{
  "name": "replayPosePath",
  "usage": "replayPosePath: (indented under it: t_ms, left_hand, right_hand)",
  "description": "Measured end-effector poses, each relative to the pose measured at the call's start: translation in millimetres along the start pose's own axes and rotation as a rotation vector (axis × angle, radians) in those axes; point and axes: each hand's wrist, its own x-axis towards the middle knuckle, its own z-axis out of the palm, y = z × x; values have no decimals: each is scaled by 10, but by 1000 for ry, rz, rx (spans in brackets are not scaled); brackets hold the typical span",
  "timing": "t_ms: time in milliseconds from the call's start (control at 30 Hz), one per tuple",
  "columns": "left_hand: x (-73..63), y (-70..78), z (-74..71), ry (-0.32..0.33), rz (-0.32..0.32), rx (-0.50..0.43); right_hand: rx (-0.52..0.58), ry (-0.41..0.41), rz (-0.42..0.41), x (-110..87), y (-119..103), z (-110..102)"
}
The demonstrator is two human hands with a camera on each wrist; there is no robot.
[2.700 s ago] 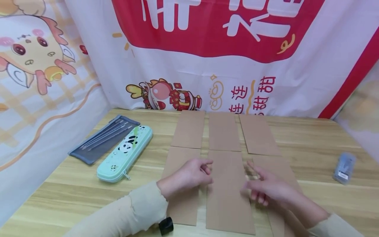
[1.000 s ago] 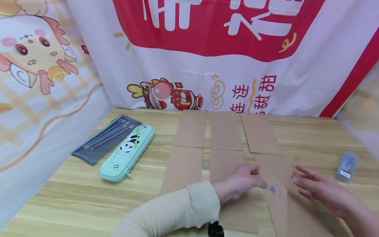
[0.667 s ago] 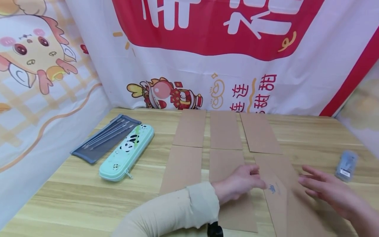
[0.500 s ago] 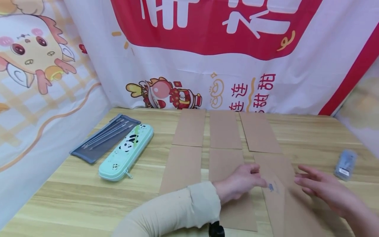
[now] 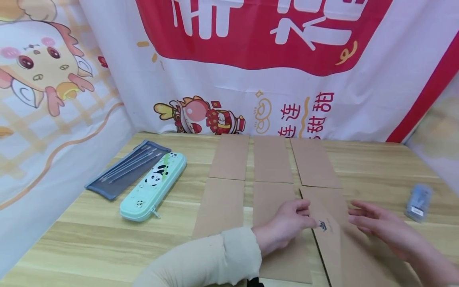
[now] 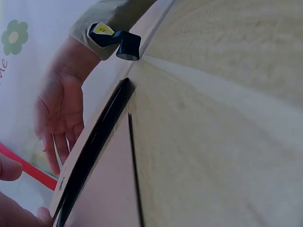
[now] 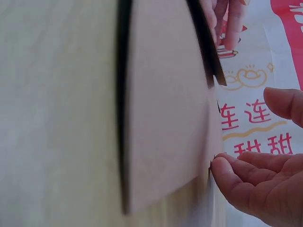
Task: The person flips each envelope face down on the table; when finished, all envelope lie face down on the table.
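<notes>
A kraft-covered notebook (image 5: 330,247) with dark page edges lies at the front right, its left side raised and bent, a small dark print on it. My left hand (image 5: 285,223) pinches its left edge, fingers curled and thumb by the print. Beside the right side my right hand (image 5: 385,229) lies with fingers stretched; the right wrist view shows its fingertips (image 7: 220,165) against the notebook's edge, thumb apart. Under my left hand lies the front middle notebook (image 5: 265,199). In the left wrist view, a thick black band of pages (image 6: 97,137) shows along the bent notebook.
Several similar notebooks lie flat in two rows, including the back middle one (image 5: 272,159) and the front left one (image 5: 224,203). A mint panda pencil case (image 5: 154,187) and a mesh pouch with pencils (image 5: 125,171) lie left. A small blue-grey item (image 5: 418,202) sits right.
Both hands have moved right, my left hand from the front left and middle notebooks to the right one. The right notebook's left edge has shifted slightly left and shows its dark side.
</notes>
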Motion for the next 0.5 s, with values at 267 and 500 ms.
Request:
replayPosePath:
  t_ms: [267,500]
  left_hand:
    - [-115,45,-89,62,61,18]
    - [-159,43,-187,93,153,57]
  right_hand:
    - [6,-22,-37,56,-125,126]
    - [41,-38,-53,107,-261,294]
